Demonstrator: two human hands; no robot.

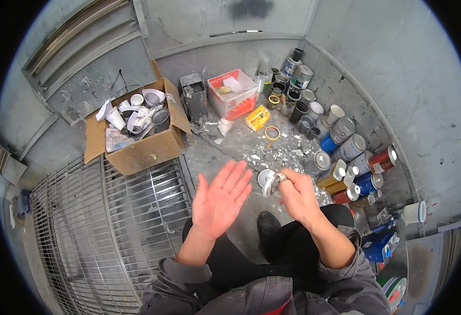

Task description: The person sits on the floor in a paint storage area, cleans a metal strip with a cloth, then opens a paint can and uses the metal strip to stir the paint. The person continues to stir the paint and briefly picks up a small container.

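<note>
My left hand (223, 201) is held palm up with its fingers stretched out and nothing on it. Just to its right, my right hand (298, 195) is closed round a small silver metal tool (273, 186). The tool has the look of a spray gun, though the fingers cover much of it and I cannot make out its kind for sure. A round whitish disc (265, 177) shows right beside the tool; whether it is joined to it I cannot tell. Below the hands, a black shoe (267, 229) stands on the paint-spattered floor.
Several paint cans (342, 129) and bottles line the right wall. A cardboard box (145, 159) full of used cups stands at the left, near a floor grating (73, 226). Farther back are a grey canister (194, 97), a red-and-white bin (233, 94), a yellow packet (257, 118) and a tape roll (272, 127).
</note>
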